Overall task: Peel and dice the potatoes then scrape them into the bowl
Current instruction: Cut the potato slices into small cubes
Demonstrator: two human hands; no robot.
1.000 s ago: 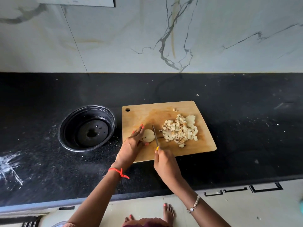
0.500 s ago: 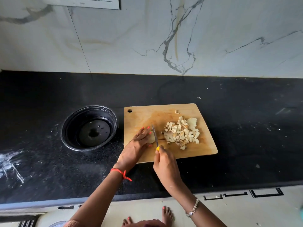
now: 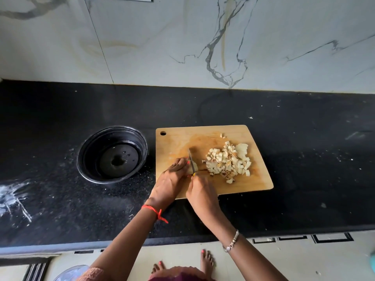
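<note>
Left hand (image 3: 172,179): curled over the pale peeled potato piece (image 3: 194,166) on the wooden cutting board (image 3: 203,138).
Right hand (image 3: 199,191): grips the yellow-handled knife (image 3: 190,160), blade against that piece.

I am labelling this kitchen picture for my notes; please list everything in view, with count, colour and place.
wall: one, white with grey veins, behind the counter.
counter: one, black, across the middle.
bowl: one, black, on the counter, left of the cutting board.
cutting board: one, light wood, on the counter.
diced potato: one pile, pale yellow, on the board's right half.
potato piece: one, pale, under the left hand.
knife: one, grey blade, cutting the potato piece.
left hand: one, holds the potato piece; red thread at wrist.
right hand: one, grips the knife; silver bracelet at wrist.
feet: two, bare, on the floor.
</note>
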